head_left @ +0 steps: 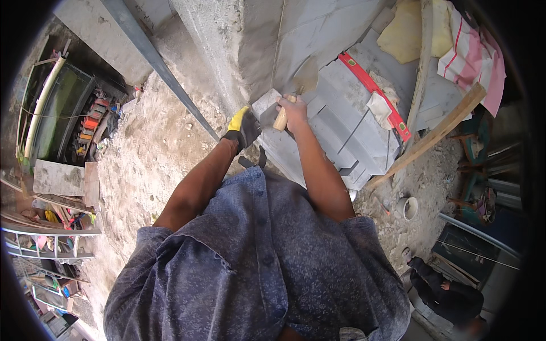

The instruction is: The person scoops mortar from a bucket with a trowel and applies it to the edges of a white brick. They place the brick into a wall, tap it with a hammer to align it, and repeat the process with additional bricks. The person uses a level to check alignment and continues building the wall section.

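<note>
In my bare right hand (293,111) the light wooden handle of a trowel (306,75) is gripped. Its greyish blade points away from me, toward the wall. My left hand (244,128) wears a yellow and dark glove and is beside the foot of a rough concrete pillar (219,42), at the left edge of a grey slab surface (335,108). Its fingers look curled, but what they hold, if anything, is hidden. A small dark patch lies between the two hands, too blurred to name.
A red spirit level (372,94) with a whitish cloth lies across the slabs. A wooden plank (438,133) leans at their right. A metal bar (165,68) slants down on the left. A white bucket (408,208) stands on the dirt, and a person in dark clothes (446,290) is lower right.
</note>
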Available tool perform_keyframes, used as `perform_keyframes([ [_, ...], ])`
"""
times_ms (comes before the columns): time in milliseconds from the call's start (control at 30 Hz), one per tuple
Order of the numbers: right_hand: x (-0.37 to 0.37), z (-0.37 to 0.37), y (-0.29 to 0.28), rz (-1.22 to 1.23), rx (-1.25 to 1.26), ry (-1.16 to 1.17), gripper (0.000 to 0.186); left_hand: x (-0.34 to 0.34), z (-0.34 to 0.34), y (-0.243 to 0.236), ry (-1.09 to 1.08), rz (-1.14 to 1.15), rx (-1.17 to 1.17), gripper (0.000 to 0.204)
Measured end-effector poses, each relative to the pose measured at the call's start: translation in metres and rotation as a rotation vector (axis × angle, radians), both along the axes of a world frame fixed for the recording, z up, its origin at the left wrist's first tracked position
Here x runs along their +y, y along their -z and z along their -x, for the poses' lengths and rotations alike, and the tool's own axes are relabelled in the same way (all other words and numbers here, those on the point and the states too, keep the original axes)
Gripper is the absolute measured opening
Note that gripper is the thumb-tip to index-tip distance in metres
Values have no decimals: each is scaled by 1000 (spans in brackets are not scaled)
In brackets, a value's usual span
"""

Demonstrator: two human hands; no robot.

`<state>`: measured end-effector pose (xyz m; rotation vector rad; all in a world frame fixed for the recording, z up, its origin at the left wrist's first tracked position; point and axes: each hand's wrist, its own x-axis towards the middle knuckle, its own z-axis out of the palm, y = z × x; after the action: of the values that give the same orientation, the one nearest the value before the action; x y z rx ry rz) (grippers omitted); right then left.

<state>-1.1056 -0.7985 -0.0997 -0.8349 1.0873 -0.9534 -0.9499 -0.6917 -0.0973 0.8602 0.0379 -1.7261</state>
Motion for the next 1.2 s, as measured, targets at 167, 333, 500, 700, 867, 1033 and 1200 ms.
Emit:
perform_keyframes([
  [167, 11, -15, -12, 37, -39, 20, 34, 10, -4, 48, 43, 151, -686, 39],
  [333, 13, -12, -2, 36, -58, 76, 34, 13, 14, 35, -39, 11, -589, 41],
  [500, 11, -11, -4, 26, -48, 44, 35, 12, 9, 14, 92, 19, -962, 47],
  [700, 4, 9, -13, -6, 23, -19, 35, 9, 1, -26, 342, -90, -1302, 60],
  [867, 11, 30, -11, -28, -15, 130, 33, 11, -7, -16, 313, -86, -1435, 60],
  [1033, 6, 13, -2, 23, -7, -8, 38, 13, -17, -9, 372, 128, -1388, 59],
  [1200, 9, -2, -1, 41, 52, -58, 44, 10, -19, 1, 267, 50, -819, 52],
])
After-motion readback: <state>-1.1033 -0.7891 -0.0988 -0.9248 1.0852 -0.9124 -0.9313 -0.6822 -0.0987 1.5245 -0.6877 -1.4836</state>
